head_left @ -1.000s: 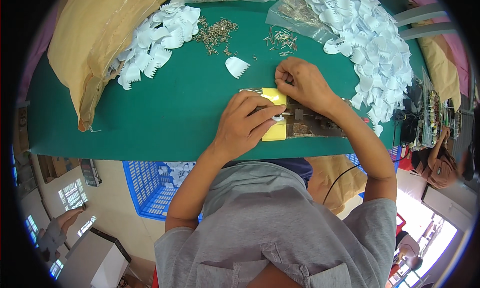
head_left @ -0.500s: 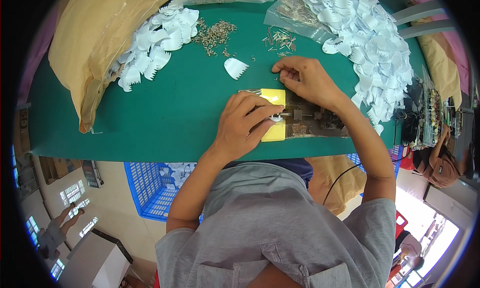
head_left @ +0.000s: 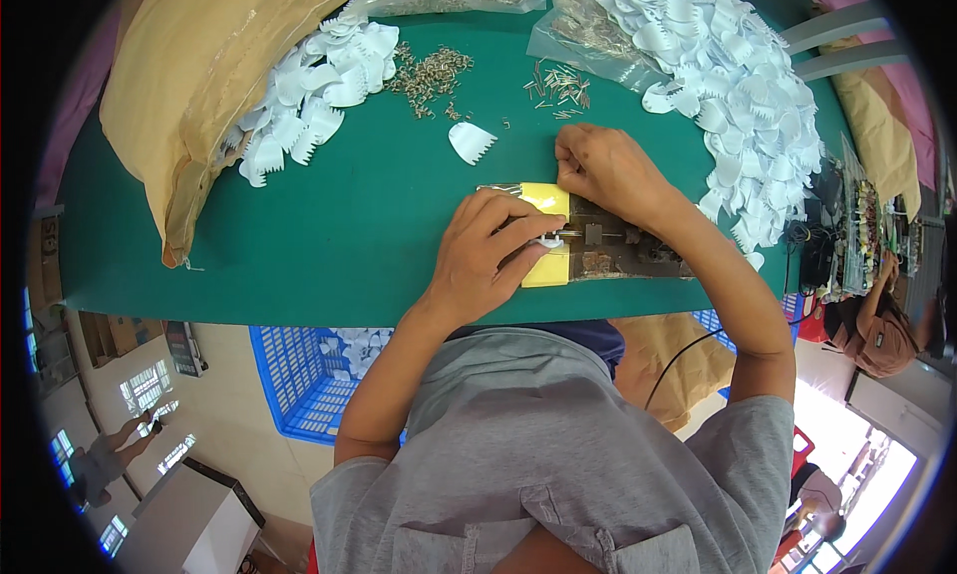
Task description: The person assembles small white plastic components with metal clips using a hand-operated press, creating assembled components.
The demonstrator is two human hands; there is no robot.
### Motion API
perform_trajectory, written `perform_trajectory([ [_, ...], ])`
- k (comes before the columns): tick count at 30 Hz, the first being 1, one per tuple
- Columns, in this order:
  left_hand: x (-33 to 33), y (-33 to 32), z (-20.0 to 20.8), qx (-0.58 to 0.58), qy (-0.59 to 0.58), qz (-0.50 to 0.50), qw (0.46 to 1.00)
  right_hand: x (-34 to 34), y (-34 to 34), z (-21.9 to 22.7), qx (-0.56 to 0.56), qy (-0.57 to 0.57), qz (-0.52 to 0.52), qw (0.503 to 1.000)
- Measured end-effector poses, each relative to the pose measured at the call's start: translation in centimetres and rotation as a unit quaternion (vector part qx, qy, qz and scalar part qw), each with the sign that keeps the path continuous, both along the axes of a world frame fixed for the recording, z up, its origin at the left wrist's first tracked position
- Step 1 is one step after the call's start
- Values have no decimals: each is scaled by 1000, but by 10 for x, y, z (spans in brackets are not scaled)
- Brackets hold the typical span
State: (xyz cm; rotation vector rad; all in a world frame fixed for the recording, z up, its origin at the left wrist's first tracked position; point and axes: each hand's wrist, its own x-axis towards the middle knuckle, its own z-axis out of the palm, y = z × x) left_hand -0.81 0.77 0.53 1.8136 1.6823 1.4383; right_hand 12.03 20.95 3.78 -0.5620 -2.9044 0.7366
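Note:
My left hand (head_left: pixel 488 250) is closed on a small white plastic piece (head_left: pixel 549 240), mostly hidden by the fingers, at the yellow-taped part (head_left: pixel 545 271) of a dark metal jig (head_left: pixel 628 255). Just beyond the jig's far edge, my right hand (head_left: pixel 610 170) is closed with its fingertips curled together low over the green table. Whatever those fingers hold, if anything, does not show. A loose white toothed plastic piece (head_left: pixel 472 143) lies flat, farther off and to the left of the right hand.
Small metal springs (head_left: pixel 431 76) and thin metal pins (head_left: pixel 560 86) lie in heaps at the back. White toothed pieces pile up at left (head_left: pixel 299 106) and right (head_left: pixel 738 106). A brown paper sack (head_left: pixel 189 86) stands left; a blue basket (head_left: pixel 299 385) sits below the near edge.
My right hand has come nearer and slightly right, toward the jig, and its fingertips have drawn together. My left hand keeps its place on the white piece.

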Motion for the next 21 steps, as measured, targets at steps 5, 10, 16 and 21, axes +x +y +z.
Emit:
perform_trajectory([
  [5, -1, -1, -2, 1, -20, -1, 1000, 7, 7, 26, -233, -8, -77, 969],
  [10, -1, -1, -4, 6, -7, 4, 1000, 35, -23, 50, -290, 67, -52, 953],
  [16, -2, -1, -4, -12, -12, 16, 1000, 37, -51, 52, -178, 78, 15, 981],
  [21, -1, -3, -8, -40, -45, 20, 998, 34, -53, 51, -118, 66, 36, 990],
])
